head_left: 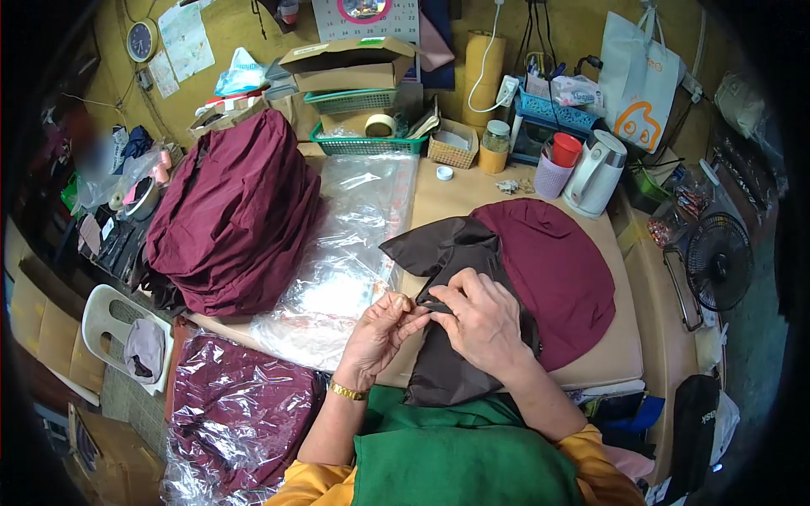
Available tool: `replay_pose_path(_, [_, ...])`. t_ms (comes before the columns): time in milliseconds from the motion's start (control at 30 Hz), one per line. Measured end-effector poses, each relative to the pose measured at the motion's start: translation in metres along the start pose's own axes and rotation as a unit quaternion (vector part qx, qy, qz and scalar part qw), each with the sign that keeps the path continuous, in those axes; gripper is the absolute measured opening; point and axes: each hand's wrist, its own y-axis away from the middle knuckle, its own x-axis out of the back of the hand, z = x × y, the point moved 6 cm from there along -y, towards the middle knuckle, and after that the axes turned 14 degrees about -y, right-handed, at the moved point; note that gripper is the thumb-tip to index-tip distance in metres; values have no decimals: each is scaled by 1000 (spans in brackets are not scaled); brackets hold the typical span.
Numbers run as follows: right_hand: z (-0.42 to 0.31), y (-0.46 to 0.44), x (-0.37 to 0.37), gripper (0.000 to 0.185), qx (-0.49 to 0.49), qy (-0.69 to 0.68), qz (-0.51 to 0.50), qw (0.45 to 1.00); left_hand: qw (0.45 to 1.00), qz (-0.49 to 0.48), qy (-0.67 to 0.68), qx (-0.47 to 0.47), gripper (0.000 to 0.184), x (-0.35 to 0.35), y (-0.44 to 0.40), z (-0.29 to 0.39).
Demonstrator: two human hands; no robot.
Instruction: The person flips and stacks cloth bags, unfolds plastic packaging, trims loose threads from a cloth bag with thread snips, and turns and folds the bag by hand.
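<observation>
Pinches with two bare hands, the left hand (384,331) and the right hand (483,319), at one edge of one dark brown cloth (451,358), fingertips together on each hand and clamped on the fabric. Holds this cloth over the near middle of one table (464,192), just left of one rounded maroon cloth (561,278) and touching it; cannot tell if joined to it. Wears one gold band (348,390) on the left wrist. Has to the left clear plastic (337,228), sheets too blended to count, and farther left one large heap of maroon fabric (232,219). At the near left, one maroon bundle (240,405) in plastic. Along the far side, from left to right: two green baskets (367,147), one above the other, with one roll of tape (380,126); one woven basket (451,150); one white lid (445,173); one jar (494,150); one red cup (566,149) inside one lilac cup (553,179); one white kettle (596,175). Off to the right, one black fan (719,260); on the far left wall, one round clock (142,40)
</observation>
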Motion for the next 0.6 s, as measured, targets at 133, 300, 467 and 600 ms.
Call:
replay_pose_path(133, [-13,-4,-10,34,7,80,-30,996,999,11,-49,-15,18,1,5,3])
replay_pose_path(300, [-21,-6,-15,33,-21,119,-41,992,997,14,-68,-39,19,2,9,7])
replay_pose_path(467, [-31,-9,-21,15,46,106,-41,992,995,11,-89,-48,18,2,15,8])
replay_pose_path(600, [-27,-9,-27,13,50,106,-41,992,990,21,-133,-49,20,-3,20,11])
